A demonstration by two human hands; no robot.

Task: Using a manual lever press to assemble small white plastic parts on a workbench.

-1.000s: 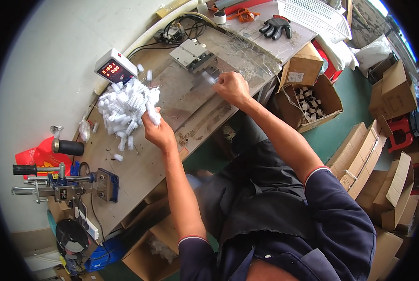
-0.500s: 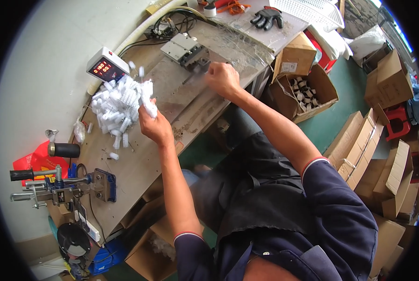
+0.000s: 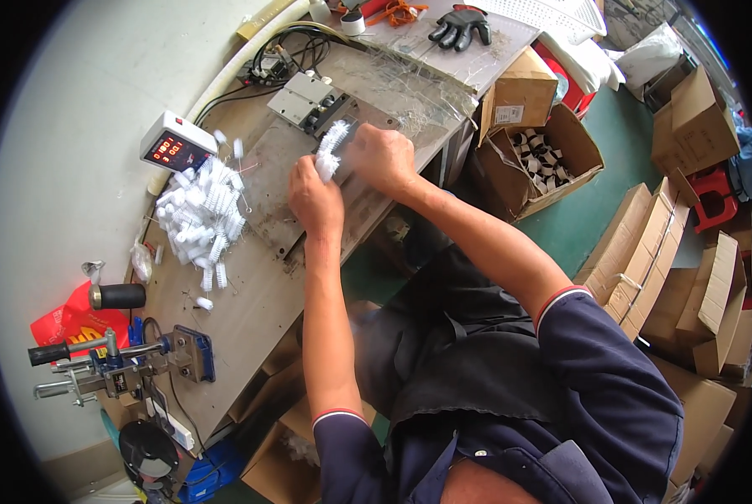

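My left hand (image 3: 315, 195) is closed around the lower end of a white bristle brush (image 3: 335, 144), whose tufted part stands up out of the fist; whether it is one brush or more I cannot tell. Close beside it, my right hand (image 3: 383, 160) is closed, its fingertips blurred and partly hidden, so what they pinch cannot be made out. Just beyond both hands a metal clamp-like fixture (image 3: 305, 101) is mounted on the workbench (image 3: 262, 290). A heap of similar white brushes (image 3: 198, 214) lies to the left, with thin wires poking out.
Behind the heap stands a counter box with a red display (image 3: 177, 141). A lever-handled toggle clamp (image 3: 128, 357) is at the near left. A black-grey glove (image 3: 462, 28) lies at the far end. An open carton of white-and-dark pieces (image 3: 552, 164) stands right of the bench.
My left hand has moved right, away from the heap, bringing the white brush next to my right hand. My right hand has shifted slightly left and nearer. The display's digits have changed.
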